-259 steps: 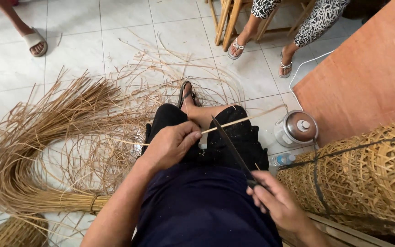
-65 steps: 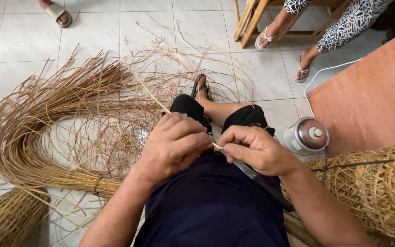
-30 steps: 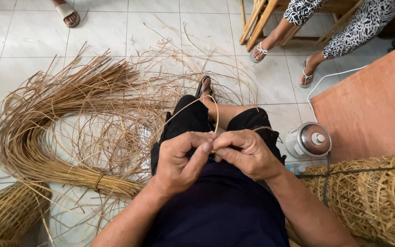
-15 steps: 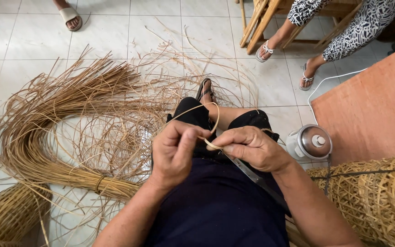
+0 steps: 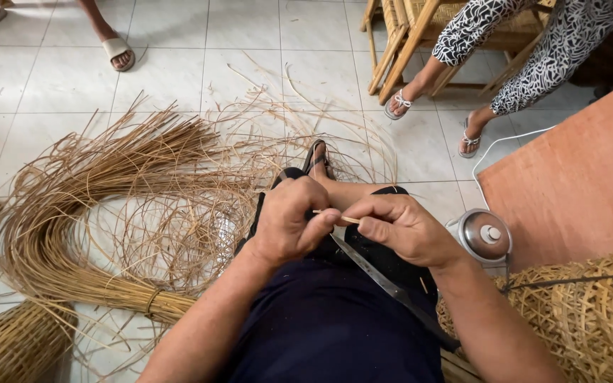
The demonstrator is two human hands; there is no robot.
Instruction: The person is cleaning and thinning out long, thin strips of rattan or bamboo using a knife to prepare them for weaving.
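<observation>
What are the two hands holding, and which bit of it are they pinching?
Both hands pinch one thin cane strip: the left hand and the right hand grip a short stretch of it between thumb and fingers, over the lap.

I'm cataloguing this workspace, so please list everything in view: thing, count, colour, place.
cane strip: one, pale tan, pinched between both hands
long blade: one, grey metal, across the lap under the right hand
cane bundle: one, tan, tied, fanned over the floor at left
woven baskets: two, tan, lower right and lower left
metal pot: one, silver, lidded, floor at right
board: one, orange-brown, right
wooden chair: one, light wood, top
other people's feet: three visible, sandalled, top
left hand: fingers closed on strip
right hand: fingers closed on strip
</observation>
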